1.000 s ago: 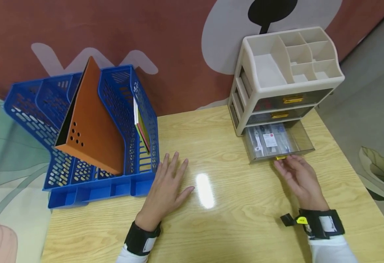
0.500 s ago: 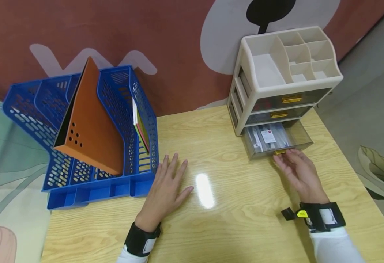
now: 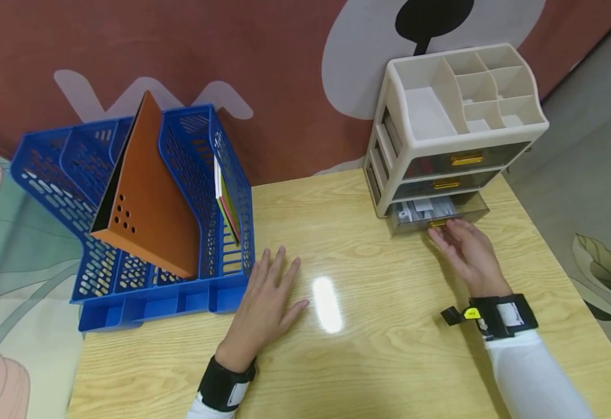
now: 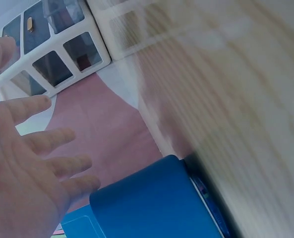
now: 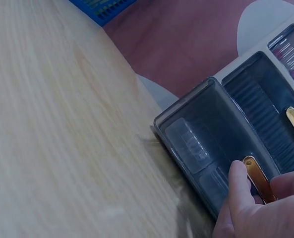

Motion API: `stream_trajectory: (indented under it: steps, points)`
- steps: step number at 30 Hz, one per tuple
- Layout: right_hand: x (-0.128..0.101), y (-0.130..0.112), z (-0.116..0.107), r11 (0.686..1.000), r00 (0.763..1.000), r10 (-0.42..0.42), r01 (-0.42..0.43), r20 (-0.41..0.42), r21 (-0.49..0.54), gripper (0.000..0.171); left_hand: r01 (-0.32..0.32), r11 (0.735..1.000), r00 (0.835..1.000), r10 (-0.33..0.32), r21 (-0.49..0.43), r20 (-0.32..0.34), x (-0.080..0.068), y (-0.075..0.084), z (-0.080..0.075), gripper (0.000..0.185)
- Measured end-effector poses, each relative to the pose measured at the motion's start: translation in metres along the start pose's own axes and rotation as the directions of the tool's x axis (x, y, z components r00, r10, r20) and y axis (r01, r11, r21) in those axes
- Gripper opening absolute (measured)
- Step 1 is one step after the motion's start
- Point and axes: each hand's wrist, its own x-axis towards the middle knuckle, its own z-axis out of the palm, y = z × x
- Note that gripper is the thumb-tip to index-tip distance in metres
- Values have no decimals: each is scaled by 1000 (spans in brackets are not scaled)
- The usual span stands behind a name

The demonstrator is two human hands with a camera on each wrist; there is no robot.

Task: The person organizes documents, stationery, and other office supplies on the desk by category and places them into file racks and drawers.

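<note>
On the right side of the table, my right hand (image 3: 470, 259) holds the gold handle (image 5: 258, 178) of the bottom drawer (image 3: 415, 226), its fingertips at both sides of the handle in the right wrist view. This smoky clear drawer stands partly out of the white drawer organizer (image 3: 473, 137). White packets (image 3: 431, 206) lie inside it. My left hand (image 3: 263, 308) rests over the table with fingers spread and straight, beside the front right corner of a blue file rack (image 3: 180, 299). Nothing is in the left hand.
An orange folder (image 3: 151, 203) leans in the blue rack, with thin booklets (image 3: 227, 203) at the rack's right side. Two upper drawers with gold handles are shut in the organizer. A printed cloth (image 3: 295, 87) hangs behind the wooden table (image 3: 337, 233).
The right hand has moved away from me, and the bottom drawer has slid further into the organizer, hiding more of its packets. The left hand has stayed put.
</note>
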Motion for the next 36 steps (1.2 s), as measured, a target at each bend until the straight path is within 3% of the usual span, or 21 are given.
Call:
stream_trajectory:
  steps: [6, 13, 22, 28, 33, 36]
  points:
    - [17, -2, 6, 999, 1000, 5, -5, -1, 41, 7, -11, 1000, 1000, 11, 7, -17, -2, 1, 1, 78]
    - [28, -6, 10, 996, 999, 15, -13, -28, 91, 13, 8, 1000, 1000, -8, 6, 24, -4, 2, 2, 77]
    - [40, -8, 15, 998, 997, 22, -18, -68, 52, 21, -2, 1000, 1000, 2, 16, 1, -5, 1, 4, 76]
    - [40, -9, 12, 997, 998, 32, -29, -48, 78, 23, -12, 1000, 1000, 13, 24, -10, -6, -1, 6, 74]
    - [34, -13, 4, 999, 999, 40, -40, -18, 19, 52, 9, 1000, 1000, -10, 24, 11, -7, -1, 4, 76]
    - [26, -18, -2, 998, 1000, 20, -21, -5, -55, 55, 10, 1000, 1000, -10, 14, 8, -7, -2, 2, 76]
